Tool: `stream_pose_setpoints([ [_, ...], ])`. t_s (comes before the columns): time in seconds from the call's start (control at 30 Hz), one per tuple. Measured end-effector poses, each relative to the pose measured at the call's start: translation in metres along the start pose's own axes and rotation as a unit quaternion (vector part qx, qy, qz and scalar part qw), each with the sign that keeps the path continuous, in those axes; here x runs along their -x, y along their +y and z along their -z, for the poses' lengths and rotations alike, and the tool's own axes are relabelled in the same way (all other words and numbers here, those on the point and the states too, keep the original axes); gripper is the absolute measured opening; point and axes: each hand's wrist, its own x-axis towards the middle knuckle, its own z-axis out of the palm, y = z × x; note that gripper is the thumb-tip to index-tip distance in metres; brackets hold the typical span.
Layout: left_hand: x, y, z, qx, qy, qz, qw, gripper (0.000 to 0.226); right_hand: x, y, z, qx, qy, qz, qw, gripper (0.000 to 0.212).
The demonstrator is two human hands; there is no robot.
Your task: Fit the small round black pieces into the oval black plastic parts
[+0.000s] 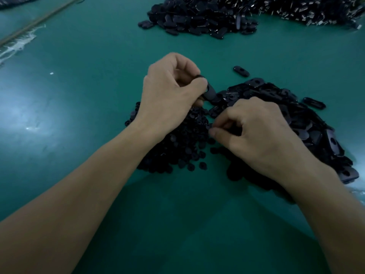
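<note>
Two hands are in my feed, both low over a green table [88,86]. The left hand [169,91] is curled, thumb and fingers gripping one oval part [211,94] that sticks out from its fingertips, tilted and held just above the heaps. The right hand [256,135] is curled too, thumb and forefinger pinched together on what looks to me like one round piece [209,126], right at the edge of the heap of round pieces [183,151]. It is dark there, so I cannot be sure of the pinch.

I count four heaps. The heap of round pieces lies under and between the wrists. A heap of oval parts [308,123] runs beside it on the right, partly hidden by the right hand. A far heap [197,16] of dark oval parts sits at the top of the table, and next to it a glinting heap [316,10] with pale metal bits. Each holds too many to count.

Two loose oval parts lie apart from the near heap: one [241,71] beyond it, one [314,103] just off its right edge. At far left I see one long strip [39,20], one patch of clear film [17,44] and one white speck [51,73].
</note>
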Motion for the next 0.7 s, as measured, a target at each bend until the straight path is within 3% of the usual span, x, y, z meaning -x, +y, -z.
stream_pose_setpoints([
  [0.17, -0.002, -0.001, 0.0, -0.029, 0.013, -0.006, 0.999, 0.012, -0.001, -0.011, 0.005, 0.038, -0.057, -0.018, 0.997, 0.023],
  [0.43, 0.0, 0.0, 0.0, 0.043, 0.012, 0.015, 0.999, 0.012, -0.002, -0.019, 0.002, 0.094, -0.076, -0.004, 0.993, 0.023],
  [0.57, 0.001, 0.001, 0.0, 0.059, 0.002, 0.028, 0.998, 0.012, 0.0, -0.017, 0.002, 0.018, -0.05, -0.021, 0.998, 0.025],
  [0.7, 0.001, 0.0, -0.002, 0.056, -0.013, 0.017, 0.998, 0.014, 0.001, -0.011, 0.005, -0.085, 0.059, -0.037, 0.994, 0.016],
])
